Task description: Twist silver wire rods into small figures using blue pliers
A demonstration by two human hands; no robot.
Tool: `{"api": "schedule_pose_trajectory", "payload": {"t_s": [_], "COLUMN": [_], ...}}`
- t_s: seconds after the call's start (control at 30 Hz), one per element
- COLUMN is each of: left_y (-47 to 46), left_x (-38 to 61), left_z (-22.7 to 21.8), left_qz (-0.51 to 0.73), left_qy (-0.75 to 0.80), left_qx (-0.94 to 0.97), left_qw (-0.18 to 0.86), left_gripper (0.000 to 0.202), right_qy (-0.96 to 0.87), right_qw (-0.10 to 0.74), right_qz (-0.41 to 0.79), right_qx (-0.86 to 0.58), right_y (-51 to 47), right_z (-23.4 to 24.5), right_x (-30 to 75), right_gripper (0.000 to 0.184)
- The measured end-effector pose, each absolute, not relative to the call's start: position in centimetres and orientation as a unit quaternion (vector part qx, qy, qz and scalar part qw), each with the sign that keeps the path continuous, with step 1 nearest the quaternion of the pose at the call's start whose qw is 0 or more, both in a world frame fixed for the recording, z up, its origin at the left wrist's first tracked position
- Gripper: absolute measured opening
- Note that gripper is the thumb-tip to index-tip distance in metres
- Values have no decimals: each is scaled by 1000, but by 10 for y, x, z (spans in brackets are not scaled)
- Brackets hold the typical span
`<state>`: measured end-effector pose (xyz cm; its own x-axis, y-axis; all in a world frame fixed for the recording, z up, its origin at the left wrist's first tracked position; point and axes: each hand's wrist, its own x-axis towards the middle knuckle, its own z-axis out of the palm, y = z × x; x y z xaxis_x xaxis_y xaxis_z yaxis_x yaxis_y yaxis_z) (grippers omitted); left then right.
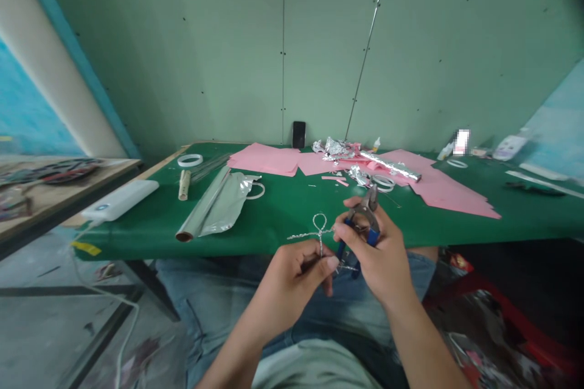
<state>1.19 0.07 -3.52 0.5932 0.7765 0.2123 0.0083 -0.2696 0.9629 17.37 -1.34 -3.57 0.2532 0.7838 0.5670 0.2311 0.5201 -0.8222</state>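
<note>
- A green-covered table (292, 206) stands against a pale green panelled wall (283, 42); a seated person works just in front of its near edge.
- At 6 o'clock, nearest the camera, blue jeans (219, 292) fill the lap beneath both forearms.
- The left hand (296, 267), just left of centre, is clenched around the lower stem of a twisted wire figure (319, 232), thumb pressed over the curled fingers.
- The wire figure rises upright from that fist, held in the air over the lap: a loop at 12 o'clock and a twisted arm reaching toward 9 o'clock.
- The right hand (381, 255), at 3 o'clock of the figure, grasps blue-handled pliers (365, 219) in the palm, nose pointing up and away, while its thumb and forefinger touch the figure's right side.
- Judged from this, the shaping of the figure's right arm by fingertip is the step in hand; the pliers are parked, not biting.
- Any further twist would call for a steady left grip on the stem, so the loop keeps its form.
- On the table at 10 o'clock lie a roll of foil (214, 203) and a white power bank (121, 199); a tape ring (190, 160) sits beyond them.
- Farther back, pink paper (267, 159) spreads from 11 to 2 o'clock, with crumpled foil (335, 147) on it.
- A black phone (298, 134) leans against the wall at 12 o'clock.
</note>
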Motion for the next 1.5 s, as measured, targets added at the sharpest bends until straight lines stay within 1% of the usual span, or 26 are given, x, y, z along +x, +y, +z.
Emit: {"api": "schedule_pose_trajectory", "payload": {"t_s": [0.1,0.2,0.3,0.37,0.5,0.67,0.77,0.87,0.97,1.07,1.17,1.3,1.4,1.5], "left_y": [1,0,-3,-5,-6,-6,-3,3,9,13,13,11,12,17], "left_x": [14,18,23,25,28,29,28,26,25,26,28,26,19,14], "left_z": [-38,-38,-37,-37,-37,-37,-37,-38,-40,-41,-41,-40,-38,-38], "left_qz": [418,505,558,571,565,569,558,548,563,584,588,554,499,450], "left_qy": [289,291,291,292,305,301,291,293,292,281,270,266,253,261], "left_qx": [659,588,553,544,518,503,519,521,491,465,454,466,489,504], "left_qw": [554,561,545,541,565,577,578,585,597,604,612,637,669,689], "left_gripper": [19,33,28,26,29,34,32,30,32,35,37,29,31,33], "right_qy": [-571,-567,-558,-545,-527,-530,-537,-546,-538,-547,-553,-552,-560,-570], "right_qw": [655,655,660,670,685,686,677,677,686,662,643,645,638,625], "right_qz": [173,151,146,144,152,164,166,204,242,262,254,206,188,201], "right_qx": [-464,-476,-482,-483,-479,-471,-475,-450,-426,-442,-465,-487,-495,-495], "right_y": [-17,-21,-24,-25,-26,-27,-23,-19,-20,-25,-29,-27,-27,-29], "right_z": [-36,-35,-37,-38,-41,-41,-41,-43,-46,-51,-54,-54,-53,-52], "right_x": [175,175,173,171,169,169,173,179,185,185,180,177,180,184], "right_gripper": [22,21,21,23,27,25,26,22,24,27,26,20,18,18]}}
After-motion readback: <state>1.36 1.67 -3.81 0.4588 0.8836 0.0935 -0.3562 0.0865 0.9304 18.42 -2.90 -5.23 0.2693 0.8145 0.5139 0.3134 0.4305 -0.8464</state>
